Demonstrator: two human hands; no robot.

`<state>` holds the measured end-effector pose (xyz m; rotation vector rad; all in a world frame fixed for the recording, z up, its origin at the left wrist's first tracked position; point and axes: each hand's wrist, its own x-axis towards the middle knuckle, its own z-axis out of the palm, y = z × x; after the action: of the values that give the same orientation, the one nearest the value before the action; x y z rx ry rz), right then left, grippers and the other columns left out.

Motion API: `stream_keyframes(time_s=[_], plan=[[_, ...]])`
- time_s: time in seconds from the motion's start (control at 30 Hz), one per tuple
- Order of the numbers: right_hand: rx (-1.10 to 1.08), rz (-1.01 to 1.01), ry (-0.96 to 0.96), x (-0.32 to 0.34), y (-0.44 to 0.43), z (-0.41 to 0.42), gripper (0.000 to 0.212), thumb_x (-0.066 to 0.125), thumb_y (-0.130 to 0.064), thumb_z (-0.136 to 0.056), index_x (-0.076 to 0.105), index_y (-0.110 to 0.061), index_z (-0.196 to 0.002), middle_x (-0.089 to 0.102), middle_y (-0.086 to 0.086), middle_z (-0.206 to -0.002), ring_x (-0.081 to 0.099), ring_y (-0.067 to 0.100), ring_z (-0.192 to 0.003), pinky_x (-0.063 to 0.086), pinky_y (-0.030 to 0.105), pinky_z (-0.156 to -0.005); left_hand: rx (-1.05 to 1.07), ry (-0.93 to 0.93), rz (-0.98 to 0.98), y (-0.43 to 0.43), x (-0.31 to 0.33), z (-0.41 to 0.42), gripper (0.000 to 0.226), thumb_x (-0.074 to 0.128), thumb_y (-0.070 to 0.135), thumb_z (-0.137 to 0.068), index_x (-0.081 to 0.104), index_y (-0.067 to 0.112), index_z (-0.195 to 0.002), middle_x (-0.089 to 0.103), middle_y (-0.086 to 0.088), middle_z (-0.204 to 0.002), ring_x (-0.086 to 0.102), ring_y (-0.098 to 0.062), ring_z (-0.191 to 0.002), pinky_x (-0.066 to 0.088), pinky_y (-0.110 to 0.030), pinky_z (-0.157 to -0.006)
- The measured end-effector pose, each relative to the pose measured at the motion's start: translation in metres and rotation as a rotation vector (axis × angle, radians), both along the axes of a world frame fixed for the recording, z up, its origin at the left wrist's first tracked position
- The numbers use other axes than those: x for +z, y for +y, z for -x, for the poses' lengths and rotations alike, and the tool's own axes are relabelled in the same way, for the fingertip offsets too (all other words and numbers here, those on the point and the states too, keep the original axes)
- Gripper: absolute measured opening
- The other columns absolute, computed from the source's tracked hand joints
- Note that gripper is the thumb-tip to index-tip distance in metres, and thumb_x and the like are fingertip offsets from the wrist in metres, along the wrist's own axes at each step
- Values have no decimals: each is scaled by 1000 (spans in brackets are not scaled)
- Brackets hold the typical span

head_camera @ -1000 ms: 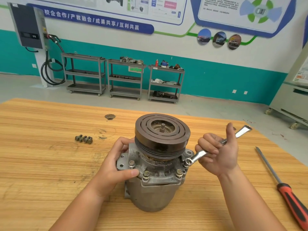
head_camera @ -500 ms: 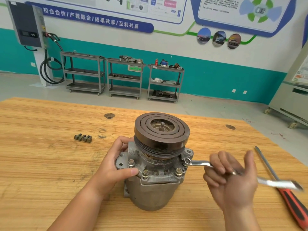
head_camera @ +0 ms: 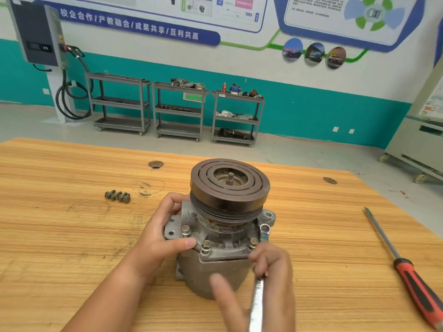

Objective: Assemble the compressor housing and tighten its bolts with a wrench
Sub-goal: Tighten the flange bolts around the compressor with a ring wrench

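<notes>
Compressor (head_camera: 215, 271) mid table (head_camera: 60, 236), open wood each side to loose bolts (head_camera: 118, 196) (L) and screwdriver (head_camera: 407, 276) (R); axis vert., pulley (head_camera: 230, 185) up; L hand (head_camera: 158, 238) grips flange, R hand (head_camera: 275, 271) clamped on wrench (head_camera: 257, 300), handle toward near edge.

Right hand (head_camera: 271, 279) is a smear of blur, the thumb worst, so I can't really see how its fingers (head_camera: 257, 256) wrap the wrench (head_camera: 257, 298). The wrench handle runs off the bottom edge, and the ring end is too small to tell whether it's seated on a bolt head. That hand also blocks the lower front of the compressor (head_camera: 203, 267). Left hand (head_camera: 163, 238): fingertips vanish behind the compressor. The screwdriver (head_camera: 411, 283) handle is clipped at the bottom right corner. The loose bolts (head_camera: 117, 196) on the bench (head_camera: 60, 236) are too tiny to count. Stuff on the carts (head_camera: 178, 109)? No idea.
</notes>
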<state>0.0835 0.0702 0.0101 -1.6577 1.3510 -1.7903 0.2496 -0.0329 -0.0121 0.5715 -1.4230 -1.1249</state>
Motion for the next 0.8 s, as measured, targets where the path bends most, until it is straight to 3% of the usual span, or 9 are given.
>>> stream_keyframes(time_s=[0.07, 0.1, 0.17, 0.23, 0.3, 0.33, 0.43, 0.6, 0.8], plan=[[53, -113, -146, 0, -2, -4, 44, 71, 15, -69, 41, -16, -63, 54, -1, -85, 48, 22, -86, 35, 26, -75, -4, 6, 3, 1, 0, 0, 50, 75, 23, -53, 62, 35, -100, 68, 3, -100, 67, -19, -90, 54, -29, -75], [93, -133, -240, 0, -4, -4, 40, 67, 15, -71, 41, -14, -61, 55, -3, -82, 48, 21, -85, 36, 21, -72, -7, 9, 0, 1, 0, 0, 51, 75, 23, -53, 61, 34, -101, 68, 3, -100, 67, -19, -90, 54, -29, -75], [82, 42, -292, 14, -2, -3, 23, 68, -16, -66, 45, -17, -64, 56, -9, -74, 51, 9, -72, 38, 11, -62, -8, 6, -9, 0, -1, 0, 56, 75, 23, -54, 57, 26, -106, 67, 2, -102, 67, -21, -91, 55, -30, -75], [79, 184, -415, 30, -4, 12, 16, 63, -35, -52, 54, -24, -59, 57, -13, -65, 46, 3, -56, 40, 13, -60, -6, -5, -13, 0, -2, 0, 59, 74, 23, -55, 51, 19, -109, 67, 2, -103, 67, -22, -93, 55, -31, -75], [148, 194, -603, 45, -10, 37, 32, 73, -50, -36, 53, -27, -45, 52, -10, -52, 44, 5, -51, 40, 14, -57, -2, -6, -11, -1, -2, 0, 57, 74, 23, -55, 54, 23, -108, 67, 4, -104, 67, -20, -94, 55, -30, -76], [230, 171, -652, 51, -17, 51, 43, 72, -61, -39, 49, -25, -42, 48, -9, -49, 43, 8, -51, 38, 13, -54, -2, -5, -12, 0, -1, 0, 54, 74, 23, -55, 58, 29, -106, 67, 5, -104, 67, -19, -94, 54, -29, -76], [498, -9, -773, 56, -48, 83, 51, 56, -69, -63, 42, -25, -44, 38, -4, -48, 35, 14, -49, 32, 17, -46, -3, -6, -10, 0, 0, 0, 51, 74, 24, -54, 61, 37, -102, 67, 8, -105, 67, -17, -95, 54, -27, -76], [753, -378, -896, 48, -103, 97, 64, 31, -75, -74, 40, -22, -40, 36, -6, -41, 19, 7, -40, 22, 17, -33, 6, -10, -7, 0, -2, 0, 60, 73, 23, -56, 50, 18, -111, 67, 8, -104, 67, -15, -94, 54, -25, -75], [1030, -617, -936, 36, -128, 104, 59, 35, -76, -75, 32, -23, -49, 31, -8, -45, 15, 2, -36, 17, 14, -31, 4, -10, -3, -1, -2, -1, 51, 74, 23, -55, 61, 35, -103, 67, 6, -104, 67, -18, -94, 55, -27, -75]])
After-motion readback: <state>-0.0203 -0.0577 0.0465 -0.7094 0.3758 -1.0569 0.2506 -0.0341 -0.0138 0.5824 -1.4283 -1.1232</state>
